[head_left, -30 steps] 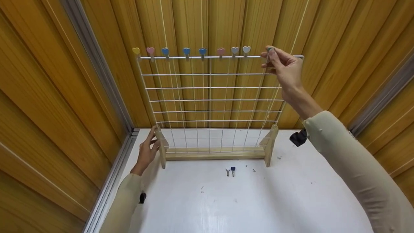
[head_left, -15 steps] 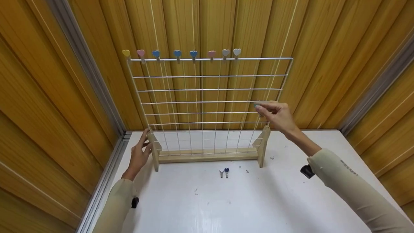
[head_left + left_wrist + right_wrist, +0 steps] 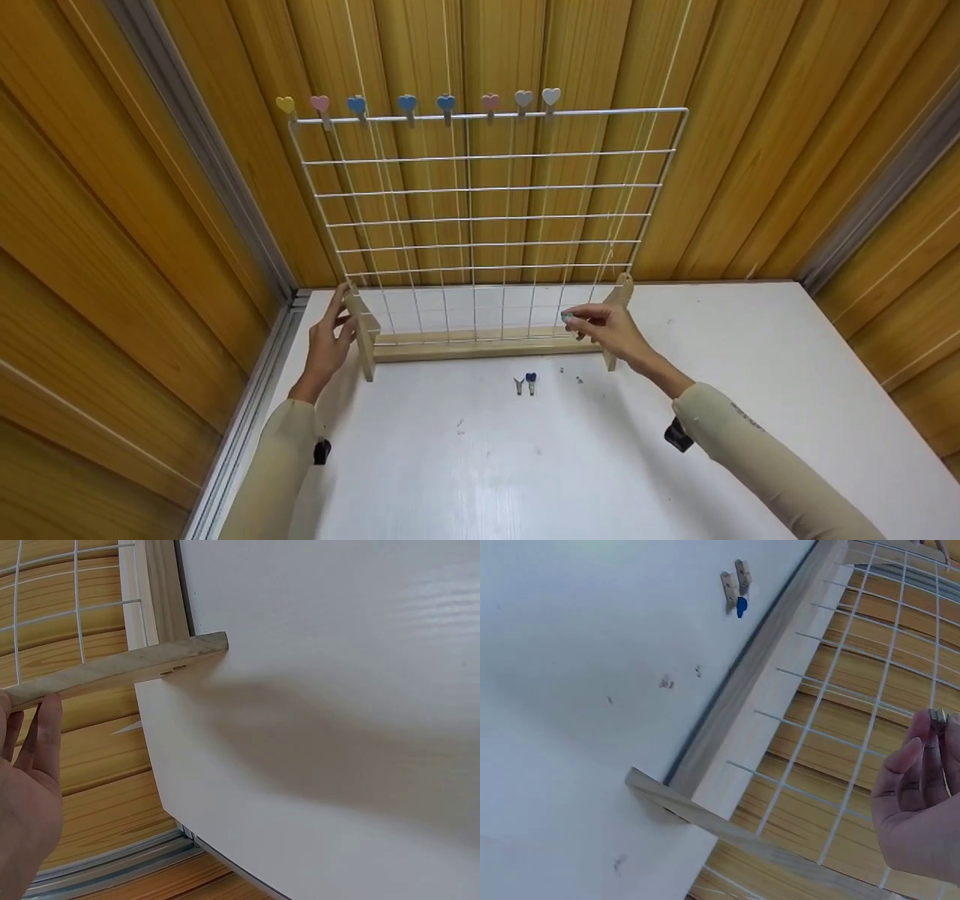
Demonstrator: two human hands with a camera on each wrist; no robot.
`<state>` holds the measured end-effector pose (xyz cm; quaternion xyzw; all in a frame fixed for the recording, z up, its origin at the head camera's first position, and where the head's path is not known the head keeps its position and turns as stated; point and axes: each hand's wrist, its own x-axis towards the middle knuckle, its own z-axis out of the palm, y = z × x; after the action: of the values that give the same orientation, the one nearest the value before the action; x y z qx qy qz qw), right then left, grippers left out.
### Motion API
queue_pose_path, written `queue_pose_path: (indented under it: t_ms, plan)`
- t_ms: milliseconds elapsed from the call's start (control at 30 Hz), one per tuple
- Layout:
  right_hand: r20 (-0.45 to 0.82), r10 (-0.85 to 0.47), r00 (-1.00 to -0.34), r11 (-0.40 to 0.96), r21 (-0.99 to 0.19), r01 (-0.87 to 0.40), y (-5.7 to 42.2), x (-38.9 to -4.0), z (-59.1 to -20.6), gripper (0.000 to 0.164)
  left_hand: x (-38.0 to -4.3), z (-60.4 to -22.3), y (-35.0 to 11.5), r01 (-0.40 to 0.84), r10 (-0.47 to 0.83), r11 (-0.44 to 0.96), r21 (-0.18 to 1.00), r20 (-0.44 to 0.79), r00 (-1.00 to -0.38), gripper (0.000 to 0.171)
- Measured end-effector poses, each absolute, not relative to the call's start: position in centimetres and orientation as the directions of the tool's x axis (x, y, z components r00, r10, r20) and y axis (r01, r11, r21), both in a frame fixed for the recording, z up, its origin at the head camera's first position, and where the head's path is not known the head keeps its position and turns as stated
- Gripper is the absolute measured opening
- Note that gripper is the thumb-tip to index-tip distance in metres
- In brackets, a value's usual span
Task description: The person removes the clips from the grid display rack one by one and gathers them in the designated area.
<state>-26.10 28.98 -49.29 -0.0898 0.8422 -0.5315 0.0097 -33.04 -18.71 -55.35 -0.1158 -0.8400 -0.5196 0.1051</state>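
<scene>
My right hand [image 3: 611, 330] pinches a small clothespin with a teal heart [image 3: 568, 317] between thumb and fingertips, low by the right end of the white wire grid [image 3: 615, 112]. In the right wrist view part of that clothespin [image 3: 937, 718] shows at the fingertips. My left hand [image 3: 328, 349] grips the left wooden upright [image 3: 127, 671] of the grid's stand near its top. Along the grid's top bar sit several heart clothespins: one yellow [image 3: 285, 105], then pink, blue and white [image 3: 551, 97] ones. The right part of that bar carries none.
On the white table [image 3: 465, 480], in front of the stand's crossbar [image 3: 487, 350], lie two clothespins, one with a dark blue heart [image 3: 531, 377] and one with no heart showing [image 3: 519, 386]. Wood-patterned walls [image 3: 750, 150] enclose the table. Small scuffs mark its top.
My right hand has come down from the top bar to the grid's lower right, still pinching the teal clothespin. My left hand stays on the left upright. The head view has shifted a little.
</scene>
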Motion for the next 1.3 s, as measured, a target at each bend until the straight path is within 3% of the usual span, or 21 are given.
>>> queue_pose_path:
  t_ms: [733,967,1300]
  plan:
    - [-0.05,-0.232,-0.972,0.4,-0.915,-0.048,27.4,-25.7,-58.7,0.023,-33.2,-55.3,-18.8,0.293,0.08,0.436,0.851,0.288,-0.954,0.067]
    - [-0.053,-0.177,-0.983,0.482,-0.876,-0.039,26.3,-25.4,-60.0,0.018,-33.0,-55.0,-18.7,0.286,0.067,0.456,0.843,0.288,-0.955,0.067]
    - [-0.054,-0.148,-0.987,0.495,-0.868,-0.027,26.6,-25.4,-61.4,0.018,-32.9,-55.5,-18.5,0.298,0.054,0.482,0.824,0.311,-0.949,0.065]
